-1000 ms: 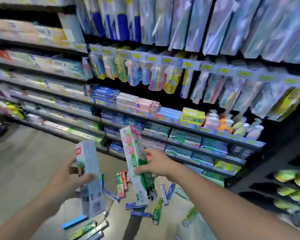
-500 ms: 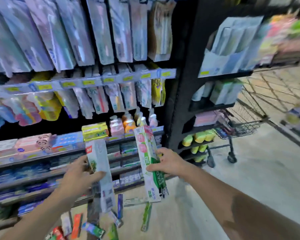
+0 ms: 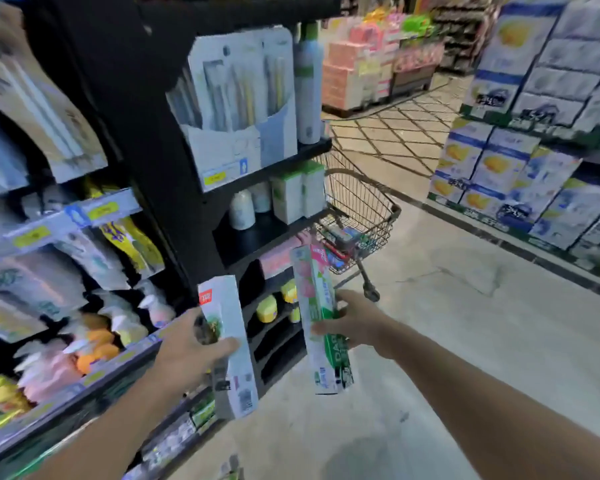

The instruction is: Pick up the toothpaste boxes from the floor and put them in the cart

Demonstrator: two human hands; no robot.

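- The left hand [image 3: 191,351] grips a pale toothpaste box [image 3: 230,344] around its middle, thumb across the front face and the other fingers curled behind; the box stands nearly upright, its lower end hanging below the hand.
- The right hand [image 3: 347,323] grips a green-and-pink toothpaste box [image 3: 321,317] the same way, fingers wrapped around the mid-section, the top tipped slightly toward the aisle.
- Both boxes are in the air, well apart from each other and well short of the cart [image 3: 359,220], which stands ahead and to the right, partly hidden behind the black end shelf [image 3: 174,140].
- The cart's wire basket already holds some packages (too blurred to name).
- Likely risk one: each long box is held at one band only, so a quick swing toward the basket could let it pivot in the fingers and slip out.
- Risk two: the end shelf juts between the left hand and the basket; a straight reach from that side could knock the box against the shelf edge or brush the yellow items [image 3: 267,308] stacked low on it.
- Risk three: a release from too far back could bounce a box off the wire rim and put it back on the floor [image 3: 447,323].
- The picture is smeared by motion, so fine detail on the shelves [image 3: 66,220] to the left cannot be read.
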